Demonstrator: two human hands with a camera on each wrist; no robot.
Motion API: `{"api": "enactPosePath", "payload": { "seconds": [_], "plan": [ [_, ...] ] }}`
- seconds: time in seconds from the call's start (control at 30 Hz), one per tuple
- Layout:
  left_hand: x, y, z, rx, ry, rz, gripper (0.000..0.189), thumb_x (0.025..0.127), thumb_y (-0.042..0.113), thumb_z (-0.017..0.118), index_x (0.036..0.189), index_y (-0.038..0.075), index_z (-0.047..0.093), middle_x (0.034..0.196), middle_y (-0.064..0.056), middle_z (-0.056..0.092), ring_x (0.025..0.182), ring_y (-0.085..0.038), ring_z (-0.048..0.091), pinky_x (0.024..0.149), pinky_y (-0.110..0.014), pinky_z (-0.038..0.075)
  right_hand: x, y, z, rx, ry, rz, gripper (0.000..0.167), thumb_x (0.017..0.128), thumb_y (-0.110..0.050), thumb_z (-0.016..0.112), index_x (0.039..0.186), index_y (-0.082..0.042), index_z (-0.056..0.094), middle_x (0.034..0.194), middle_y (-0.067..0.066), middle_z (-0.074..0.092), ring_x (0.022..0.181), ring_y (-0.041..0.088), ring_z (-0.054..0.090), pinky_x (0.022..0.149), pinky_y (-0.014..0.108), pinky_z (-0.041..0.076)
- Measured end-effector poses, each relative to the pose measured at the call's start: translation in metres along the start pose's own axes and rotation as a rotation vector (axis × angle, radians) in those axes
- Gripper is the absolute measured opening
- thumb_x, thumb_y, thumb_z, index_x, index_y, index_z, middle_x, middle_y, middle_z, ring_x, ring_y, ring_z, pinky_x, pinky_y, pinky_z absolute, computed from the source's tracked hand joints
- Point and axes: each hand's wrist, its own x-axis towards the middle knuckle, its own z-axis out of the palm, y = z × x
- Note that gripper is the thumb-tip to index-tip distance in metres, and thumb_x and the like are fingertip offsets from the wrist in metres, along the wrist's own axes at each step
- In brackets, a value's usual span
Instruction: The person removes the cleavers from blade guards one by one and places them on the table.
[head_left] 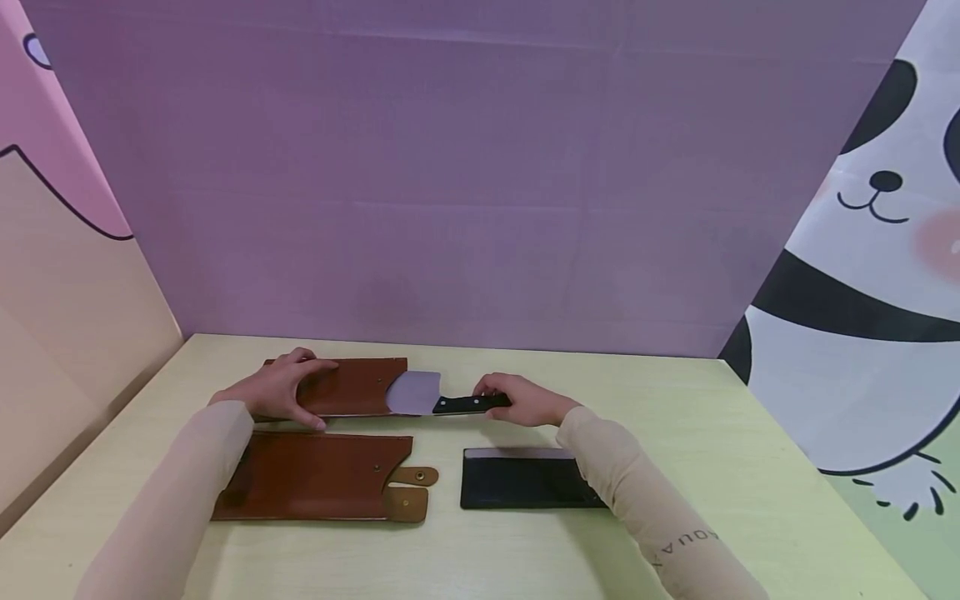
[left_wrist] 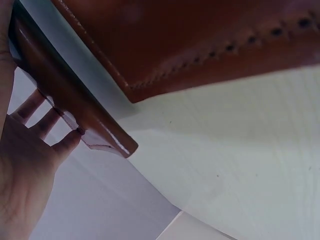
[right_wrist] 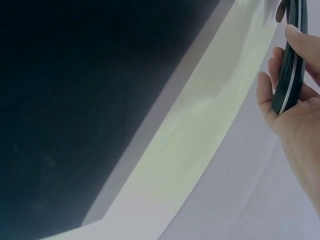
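Observation:
My right hand (head_left: 528,400) grips the black riveted handle (head_left: 472,404) of a cleaver. The cleaver's wide blade (head_left: 415,393) lies partly within a brown leather sheath (head_left: 360,385), and its front part is hidden there. My left hand (head_left: 277,387) holds that sheath across its left end, thumb at the near edge and fingers at the far edge. In the left wrist view, those fingers (left_wrist: 47,117) bend against the sheath's edge (left_wrist: 75,95). The right wrist view has the handle (right_wrist: 290,65) between my thumb and fingers.
A second brown leather sheath (head_left: 315,475) lies nearer me, with two tan straps (head_left: 408,504) at its right end. To its right is a flat black rectangular piece (head_left: 525,482) with a grey strip along the far edge, partly under my right sleeve. A purple backdrop (head_left: 465,208) rises behind the table.

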Motion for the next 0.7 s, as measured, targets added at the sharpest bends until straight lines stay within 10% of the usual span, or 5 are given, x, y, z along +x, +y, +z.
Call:
{"api": "enactPosePath", "payload": {
  "seconds": [0.7],
  "plan": [
    [-0.006, -0.005, -0.002, 0.006, 0.010, -0.002, 0.096, 0.056, 0.057, 0.079, 0.135, 0.015, 0.043, 0.129, -0.016, 0.038, 0.117, -0.036, 0.038, 0.091, -0.059, 0.037, -0.011, 0.009, -0.009, 0.009, -0.005, -0.001, 0.029, 0.087, -0.006, 0.059, 0.116, -0.003, 0.053, 0.115, 0.014, 0.058, 0.108, 0.028, 0.054, 0.097, 0.046, 0.040]
  ]
}}
